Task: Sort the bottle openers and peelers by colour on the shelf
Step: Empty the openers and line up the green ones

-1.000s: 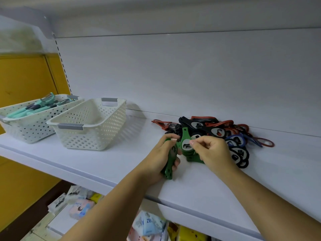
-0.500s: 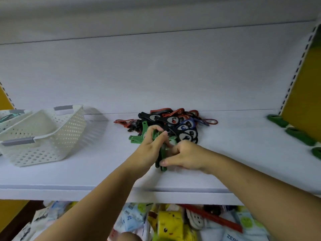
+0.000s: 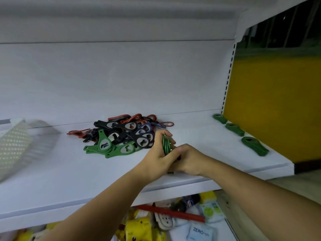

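Our left hand (image 3: 154,154) is curled around a small stack of green openers (image 3: 166,145). The stack stands on its edge between the thumb and the fingers, just above the white shelf (image 3: 69,171). Our right hand (image 3: 190,159) is tucked up against the left one, and the two hands touch. Its fingers are bent in toward the bottom of the stack, but the left hand hides them, so we cannot tell if they grip it. Just to the left of our hands is the big pile of openers (image 3: 129,126), close to the back wall. It has black, red and blue ones all mixed up. Some loose green openers (image 3: 111,147) lie flat at the front of the pile, with their shiny metal parts up. Far over at the right end of the shelf, three little green heaps (image 3: 234,129) sit in a row next to a yellow panel (image 3: 278,105), well apart from the pile. At the left edge we see part of a white basket (image 3: 13,145) with holes, but it is blurry. Under the shelf there are yellow, white and red packs (image 3: 173,221) all jumbled up.
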`<action>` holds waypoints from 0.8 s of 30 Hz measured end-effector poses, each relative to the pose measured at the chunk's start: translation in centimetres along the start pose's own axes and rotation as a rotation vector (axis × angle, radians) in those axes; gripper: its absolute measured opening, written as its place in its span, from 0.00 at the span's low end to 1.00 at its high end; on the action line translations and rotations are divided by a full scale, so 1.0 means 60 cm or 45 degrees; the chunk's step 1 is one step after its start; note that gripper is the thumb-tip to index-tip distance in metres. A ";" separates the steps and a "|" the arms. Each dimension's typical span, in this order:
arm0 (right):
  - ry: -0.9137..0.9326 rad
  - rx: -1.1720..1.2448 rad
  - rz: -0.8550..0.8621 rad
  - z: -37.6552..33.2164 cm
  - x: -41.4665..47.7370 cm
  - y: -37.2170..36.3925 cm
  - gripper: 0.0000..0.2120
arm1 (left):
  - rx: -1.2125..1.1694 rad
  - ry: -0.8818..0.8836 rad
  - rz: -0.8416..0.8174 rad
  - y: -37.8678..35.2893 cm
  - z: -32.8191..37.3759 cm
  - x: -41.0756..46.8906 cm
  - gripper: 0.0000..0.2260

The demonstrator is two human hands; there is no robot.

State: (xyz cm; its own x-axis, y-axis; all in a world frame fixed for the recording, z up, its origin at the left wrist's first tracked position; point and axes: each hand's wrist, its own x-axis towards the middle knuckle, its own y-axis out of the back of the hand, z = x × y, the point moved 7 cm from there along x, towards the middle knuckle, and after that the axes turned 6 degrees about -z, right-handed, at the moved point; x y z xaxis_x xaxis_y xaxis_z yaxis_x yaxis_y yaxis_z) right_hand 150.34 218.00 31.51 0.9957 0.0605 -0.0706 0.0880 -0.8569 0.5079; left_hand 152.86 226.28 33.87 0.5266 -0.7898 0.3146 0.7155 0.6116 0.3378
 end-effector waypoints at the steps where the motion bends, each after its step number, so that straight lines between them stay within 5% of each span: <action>1: -0.012 -0.001 0.011 0.005 -0.005 0.009 0.08 | 0.025 0.015 -0.040 -0.007 -0.001 0.003 0.16; 6: -0.062 -0.091 0.013 0.024 -0.028 0.050 0.17 | 0.105 0.003 -0.197 -0.028 0.009 0.018 0.28; 13: -0.016 -0.058 -0.019 0.036 -0.039 0.055 0.18 | 0.085 -0.062 -0.079 -0.036 0.003 0.022 0.23; 18: 0.026 -0.007 -0.027 0.052 -0.031 0.045 0.05 | -0.053 -0.055 0.016 -0.029 -0.013 0.011 0.23; 24: 0.043 0.027 -0.065 0.052 -0.035 0.047 0.06 | -0.340 -0.018 0.034 -0.031 -0.021 0.011 0.20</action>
State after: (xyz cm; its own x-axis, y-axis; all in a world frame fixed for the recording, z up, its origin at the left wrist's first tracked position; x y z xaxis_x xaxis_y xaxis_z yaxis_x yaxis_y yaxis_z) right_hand 148.44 213.86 30.42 0.9903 0.1216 -0.0669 0.1388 -0.8627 0.4863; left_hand 152.46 224.56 32.33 0.5420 -0.7715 0.3332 0.7981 0.5968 0.0835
